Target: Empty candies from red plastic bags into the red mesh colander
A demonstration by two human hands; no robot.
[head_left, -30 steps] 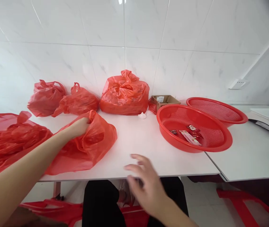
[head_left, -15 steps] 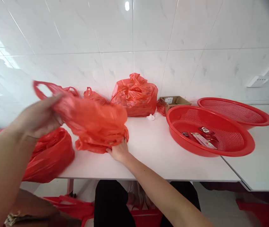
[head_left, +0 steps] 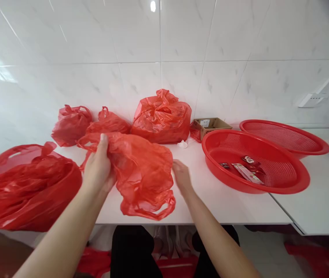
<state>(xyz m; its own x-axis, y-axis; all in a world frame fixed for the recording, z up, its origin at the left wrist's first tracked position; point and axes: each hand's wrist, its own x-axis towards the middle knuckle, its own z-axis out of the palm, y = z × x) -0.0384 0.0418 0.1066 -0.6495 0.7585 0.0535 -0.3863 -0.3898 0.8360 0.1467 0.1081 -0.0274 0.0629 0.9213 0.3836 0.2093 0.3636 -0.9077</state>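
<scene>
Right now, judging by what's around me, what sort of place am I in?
Probably an indoor work area, though its exact use isn't clear: white tables stand along a tiled wall, with several red plastic bags and two large perforated baskets on them.

The held bag (head_left: 143, 166) hangs between the left grip (head_left: 99, 166) and the right grip (head_left: 182, 175), over the worktop (head_left: 236, 208). Left of the left grip, at the near edge, sits the near bag (head_left: 31, 193), with more bags (head_left: 22, 181) in it. Beyond the left grip, along the wall (head_left: 182, 34), stand the left rear bag (head_left: 71, 127) and, to its right, the middle rear bag (head_left: 111, 122). Beyond the gap between the grips stands the right rear bag (head_left: 161, 119), a tissue (head_left: 182, 144) before its right corner. Right of the right grip sits the front basket (head_left: 225, 180), packets (head_left: 247, 172) inside; behind it are a carton (head_left: 216, 123) and, farther right, the rear basket (head_left: 286, 135)
</scene>
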